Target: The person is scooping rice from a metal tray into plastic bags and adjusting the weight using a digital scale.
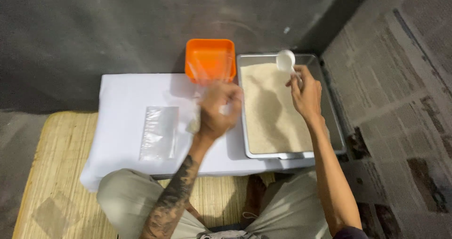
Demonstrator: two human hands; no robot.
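My right hand [306, 95] holds a white plastic scoop [286, 60] by its handle above the far end of a metal tray [336, 126] filled with pale rice [268, 112]. My left hand [217, 108] is blurred and closed around a clear plastic bag [195, 121], just left of the tray over the white low table [122, 102]. Whether any rice lies in the scoop I cannot tell.
An orange square tub [210, 58] stands at the table's far edge beside the tray. A stack of flat clear bags [159, 132] lies on the table's left part. A woven mat [52, 173] covers the floor under my knees, with newspaper-covered floor to the right.
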